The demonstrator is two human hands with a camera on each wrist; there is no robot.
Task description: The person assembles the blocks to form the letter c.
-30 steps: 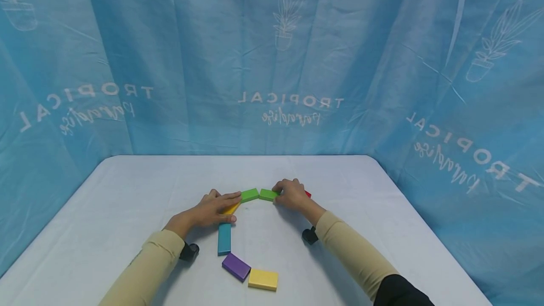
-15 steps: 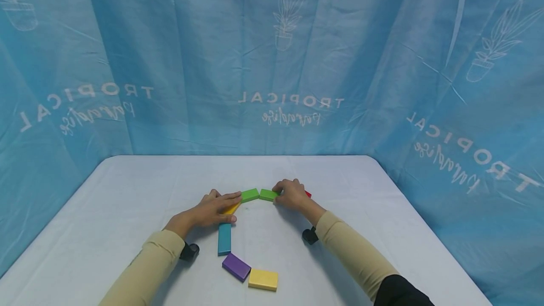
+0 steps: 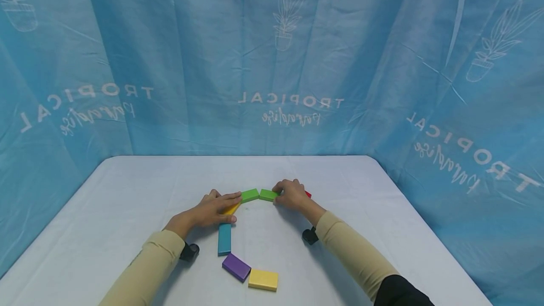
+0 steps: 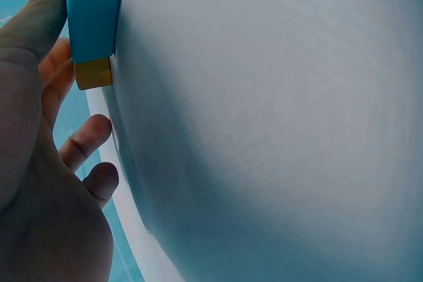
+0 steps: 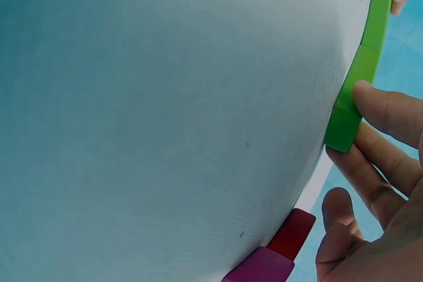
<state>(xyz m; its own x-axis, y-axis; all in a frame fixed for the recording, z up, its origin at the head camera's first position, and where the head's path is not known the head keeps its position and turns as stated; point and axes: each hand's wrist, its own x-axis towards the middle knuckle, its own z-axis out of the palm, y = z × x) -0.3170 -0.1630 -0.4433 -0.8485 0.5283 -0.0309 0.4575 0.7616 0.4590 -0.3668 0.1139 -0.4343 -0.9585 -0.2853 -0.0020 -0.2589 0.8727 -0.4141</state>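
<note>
Flat coloured blocks lie end to end in a curve on the white table. My left hand (image 3: 208, 210) holds a yellow block (image 3: 232, 208) at the curve's far left, its index fingertip reaching the left green block (image 3: 250, 195). In the left wrist view, the thumb lies along the teal block (image 4: 96, 11). My right hand (image 3: 293, 195) pinches the right green block (image 5: 347, 113) between thumb and fingers; its other end meets the left green block. A red block (image 5: 292, 232) peeks out behind that hand, touching a magenta block (image 5: 261, 265) that the head view hides.
Nearer me, a purple block (image 3: 236, 267) joins the teal one to a second yellow block (image 3: 263, 279). Black wrist cameras hang under the left wrist (image 3: 182, 235) and right wrist. A blue printed curtain (image 3: 272, 60) surrounds the white table (image 3: 140, 178).
</note>
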